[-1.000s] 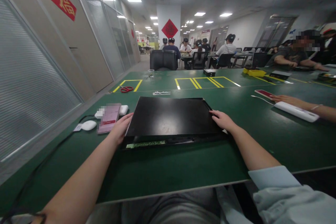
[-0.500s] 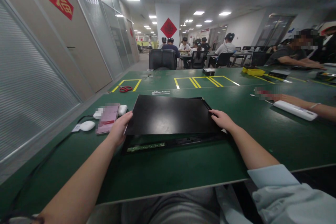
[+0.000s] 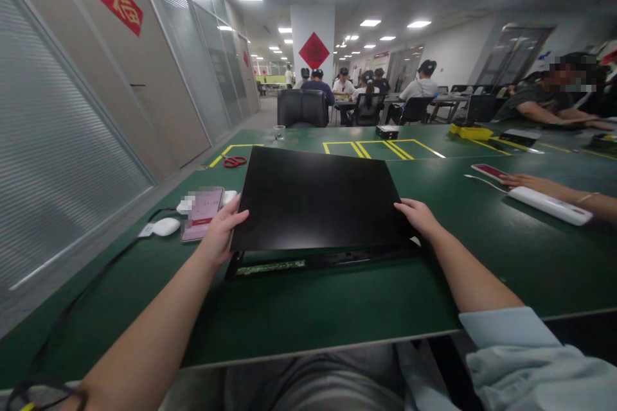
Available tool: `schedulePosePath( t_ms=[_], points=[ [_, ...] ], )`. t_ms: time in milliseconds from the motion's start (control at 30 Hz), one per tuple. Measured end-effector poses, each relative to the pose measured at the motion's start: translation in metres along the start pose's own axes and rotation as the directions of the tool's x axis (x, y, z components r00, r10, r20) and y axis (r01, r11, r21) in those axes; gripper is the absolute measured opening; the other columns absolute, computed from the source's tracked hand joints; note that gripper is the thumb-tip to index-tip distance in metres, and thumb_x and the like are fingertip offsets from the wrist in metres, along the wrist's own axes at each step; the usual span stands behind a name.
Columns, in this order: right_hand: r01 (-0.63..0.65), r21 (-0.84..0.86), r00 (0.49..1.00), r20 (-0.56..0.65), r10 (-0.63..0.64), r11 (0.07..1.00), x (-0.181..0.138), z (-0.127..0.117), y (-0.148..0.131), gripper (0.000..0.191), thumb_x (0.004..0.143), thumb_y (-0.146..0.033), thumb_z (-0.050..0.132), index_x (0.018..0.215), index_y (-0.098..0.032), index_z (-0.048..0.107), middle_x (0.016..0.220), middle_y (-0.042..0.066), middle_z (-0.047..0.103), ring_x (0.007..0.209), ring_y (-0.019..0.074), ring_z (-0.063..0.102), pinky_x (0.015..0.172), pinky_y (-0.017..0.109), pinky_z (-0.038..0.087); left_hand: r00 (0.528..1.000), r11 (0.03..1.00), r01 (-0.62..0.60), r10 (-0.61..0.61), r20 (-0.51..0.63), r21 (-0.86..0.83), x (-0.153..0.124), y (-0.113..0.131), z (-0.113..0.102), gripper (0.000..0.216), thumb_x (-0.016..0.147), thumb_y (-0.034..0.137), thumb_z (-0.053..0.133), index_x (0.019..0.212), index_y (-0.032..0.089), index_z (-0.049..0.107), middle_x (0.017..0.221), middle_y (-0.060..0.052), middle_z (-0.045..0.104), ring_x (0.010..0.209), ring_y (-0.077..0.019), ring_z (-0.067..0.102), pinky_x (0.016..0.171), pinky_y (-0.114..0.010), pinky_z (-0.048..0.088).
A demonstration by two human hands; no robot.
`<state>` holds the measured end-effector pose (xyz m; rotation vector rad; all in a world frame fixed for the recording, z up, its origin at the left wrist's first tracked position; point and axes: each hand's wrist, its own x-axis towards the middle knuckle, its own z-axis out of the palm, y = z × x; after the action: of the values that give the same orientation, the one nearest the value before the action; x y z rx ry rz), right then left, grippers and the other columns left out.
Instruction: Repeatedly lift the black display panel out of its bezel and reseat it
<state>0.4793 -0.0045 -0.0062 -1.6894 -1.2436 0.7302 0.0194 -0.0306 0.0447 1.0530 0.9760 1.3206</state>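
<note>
A flat black panel [image 3: 318,196] is tilted up off its black frame [image 3: 318,261], its far edge raised and its near edge low. A green circuit strip [image 3: 270,266] shows along the frame's near edge. My left hand [image 3: 219,231] grips the panel's near left edge. At the near right edge my right hand [image 3: 419,217] holds the panel with fingers curled on it. Both forearms reach over the green table [image 3: 308,314].
A phone [image 3: 202,213], a white charger [image 3: 164,227] with black cable and white earbuds case lie left of the panel. Red scissors [image 3: 234,161] lie farther back. At right a co-worker's hand [image 3: 523,181] rests by a white bar [image 3: 549,205]. Several seated people fill the background.
The panel's far edge has risen from nearly flat on the frame to clearly tilted up. Both hands stay on its near corners.
</note>
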Motion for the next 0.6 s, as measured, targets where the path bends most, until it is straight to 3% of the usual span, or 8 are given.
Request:
schedulePosePath(
  t_ms=[100,200,300,467,600],
  points=[
    [0.015,0.281,0.998,0.052,-0.03,0.959,-0.006,-0.002,-0.007,0.032,0.073,-0.043,0.071,0.099,-0.023,0.075,0.098,0.009,0.081,0.104,0.0349,0.075,0.098,0.05,0.057,0.999,1.0,-0.027,0.026,-0.043,-0.012,0.001,0.001,-0.002,0.073,0.062,0.025,0.081,0.134,0.023,0.067,0.119,-0.008,0.079,0.112,-0.0334,0.074,0.091,-0.041,0.063],
    [0.054,0.433,0.985,0.122,-0.118,0.9,-0.019,-0.008,-0.021,0.044,0.076,-0.047,0.066,0.115,-0.026,0.071,0.108,0.007,0.08,0.11,0.0337,0.074,0.102,0.052,0.056,0.997,0.999,-0.03,0.027,-0.073,-0.038,0.003,0.002,-0.004,0.063,0.065,0.025,0.08,0.128,0.023,0.07,0.115,-0.007,0.08,0.111,-0.0323,0.074,0.091,-0.04,0.063],
    [0.021,0.468,0.971,0.201,-0.13,0.884,-0.031,-0.014,-0.035,0.05,0.078,-0.045,0.06,0.123,-0.026,0.069,0.115,0.009,0.079,0.115,0.0342,0.072,0.103,0.054,0.054,0.993,0.996,-0.006,-0.004,-0.116,-0.084,0.005,0.003,-0.006,0.048,0.075,0.029,0.074,0.122,0.021,0.073,0.108,-0.007,0.08,0.105,-0.0298,0.075,0.086,-0.037,0.064],
    [0.011,0.472,0.974,0.195,-0.116,0.881,-0.031,-0.021,-0.045,0.046,0.071,-0.04,0.059,0.111,-0.021,0.071,0.11,0.013,0.079,0.111,0.0373,0.073,0.1,0.056,0.056,0.991,0.998,0.026,-0.034,-0.129,-0.06,0.011,-0.007,-0.013,0.036,0.087,0.045,0.064,0.109,0.019,0.076,0.099,-0.007,0.079,0.092,-0.026,0.075,0.073,-0.032,0.062],
    [0.048,0.516,0.987,0.11,-0.121,0.855,-0.022,-0.031,-0.039,0.041,0.07,-0.038,0.06,0.107,-0.022,0.071,0.104,0.012,0.079,0.109,0.0372,0.074,0.097,0.056,0.059,0.997,0.984,-0.05,0.059,-0.044,0.17,0.021,-0.023,-0.021,0.05,0.078,0.056,0.072,0.111,0.019,0.077,0.113,-0.009,0.079,0.117,-0.0326,0.069,0.096,-0.038,0.058]
  ],
)
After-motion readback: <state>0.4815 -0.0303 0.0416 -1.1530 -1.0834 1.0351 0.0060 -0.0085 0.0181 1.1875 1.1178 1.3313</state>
